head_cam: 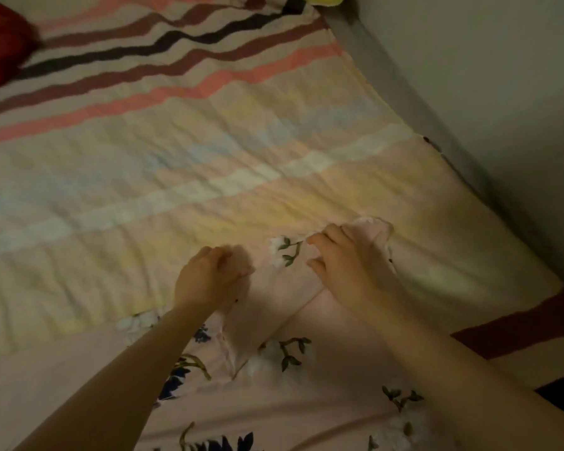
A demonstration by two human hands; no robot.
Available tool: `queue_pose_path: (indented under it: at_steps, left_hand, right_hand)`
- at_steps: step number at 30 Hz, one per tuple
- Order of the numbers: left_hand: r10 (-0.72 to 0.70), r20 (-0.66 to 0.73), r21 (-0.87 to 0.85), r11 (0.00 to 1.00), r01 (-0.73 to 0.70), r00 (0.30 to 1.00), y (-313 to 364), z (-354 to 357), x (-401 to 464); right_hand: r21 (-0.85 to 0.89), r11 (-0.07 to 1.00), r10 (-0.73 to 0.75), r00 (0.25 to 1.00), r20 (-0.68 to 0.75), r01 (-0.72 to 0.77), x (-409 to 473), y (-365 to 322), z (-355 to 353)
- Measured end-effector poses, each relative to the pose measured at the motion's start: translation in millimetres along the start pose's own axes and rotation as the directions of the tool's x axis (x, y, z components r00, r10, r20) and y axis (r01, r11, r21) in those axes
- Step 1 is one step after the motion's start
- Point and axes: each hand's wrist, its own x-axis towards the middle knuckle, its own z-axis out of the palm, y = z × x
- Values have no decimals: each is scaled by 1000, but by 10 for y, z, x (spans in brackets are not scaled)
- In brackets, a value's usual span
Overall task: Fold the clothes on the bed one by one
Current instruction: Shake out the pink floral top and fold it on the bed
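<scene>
Pink floral garment (pixel 274 369) lies on the striped bedspread (pixel 144 177), near edge of the bed, spreading from bottom of view up toward the middle. Far end narrows to a strip between the two hands.

Left hand (pixel 209 278): fingers curled, bunching the cloth at the strip's left edge. Right hand (pixel 345 258): fingers curled over a gathered pale end of the fabric at upper right. Hands apart, each gripping cloth; the white-flower print (pixel 282 252) sits between them.

Long axis: runs roughly from the person outward across the bed, tilted slightly right. Narrow end points away from the wearer; wide body is closest. Which part of the garment this end is, cannot tell (dim, blurred).

Risks, judged:
- Thin, slippery-looking fabric; uneven pull from the two hands could skew the fold line
- Bunched cloth under left hand may trap a crease inside the fold
- Garment tone close to the bedspread's; an edge could be missed or bedspread pinched along with it

Red item (pixel 4 43) at far left corner, unidentified
</scene>
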Motion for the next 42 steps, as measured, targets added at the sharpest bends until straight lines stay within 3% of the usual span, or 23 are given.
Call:
queue_pose_path:
  at_steps: [5, 15, 19, 21, 24, 28, 36, 42]
  left_hand:
    - [-60, -26, -234, 971, 52, 998, -75, 90, 31]
    - [-3, 34, -502, 864, 20, 999, -5, 288, 92]
    - [-14, 16, -696, 718, 21, 1000, -32, 238, 99]
    - [5, 33, -744, 667, 21, 999, -32, 158, 106]
    - [58, 147, -756, 651, 75, 987, -31, 38, 102]
    - [50, 245, -696, 704, 139, 968, -179, -92, 168]
    - [-89, 88, -732, 670, 125, 992, -330, -353, 459]
    - [46, 385, -620, 753, 222, 922, -418, -501, 663]
  right_hand:
    - [-1, 999, -43, 999, 25, 43, 378, -160, 293]
    - [76, 996, -49, 994, 96, 42, 712, -263, 473]
    - [388, 920, 36, 997, 69, -61, 736, -259, 408]
    - [464, 882, 56, 996, 71, -83, 756, -275, 333]
    - [443, 892, 64, 996, 69, -88, 823, -274, 241]
    - [489, 867, 86, 995, 44, -96, 964, -291, 138]
    - [541, 836, 112, 994, -5, -92, 1302, -392, 46]
    - [618, 770, 191, 981, 13, -158, 1613, -390, 68]
